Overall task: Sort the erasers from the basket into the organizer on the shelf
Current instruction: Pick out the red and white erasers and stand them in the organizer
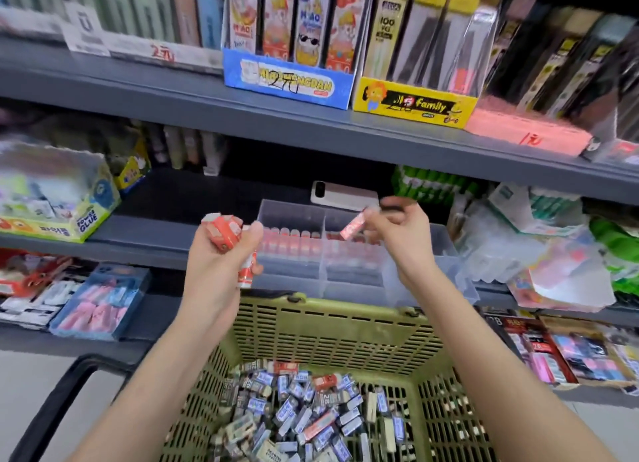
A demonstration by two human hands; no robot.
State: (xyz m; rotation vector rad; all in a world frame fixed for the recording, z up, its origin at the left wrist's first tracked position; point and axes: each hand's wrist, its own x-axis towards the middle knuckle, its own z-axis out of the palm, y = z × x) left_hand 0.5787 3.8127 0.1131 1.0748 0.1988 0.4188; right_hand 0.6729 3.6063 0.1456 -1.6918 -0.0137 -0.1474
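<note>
Clearly you're midway: your left hand (221,257) grips a clutch of red erasers (223,233), and your right hand (397,226) pinches a single red eraser (352,227) above the clear organizer (446,250) at the shelf's (145,233) front edge. Red rows already stand inside it. The green basket (328,309) below holds a deep heap of mixed erasers (304,420). Boxed stationery (287,74) crowds the shop shelves around.

- A grey middle shelf (145,233) carries a clear divided organizer (446,254) at its front edge.
- A Power Glue display box (52,199) sits far left.
- A white phone (342,195) lies just behind the organizer.
- The upper shelf (173,95) holds a blue display box (287,81) beside a yellow display box (411,105).
</note>
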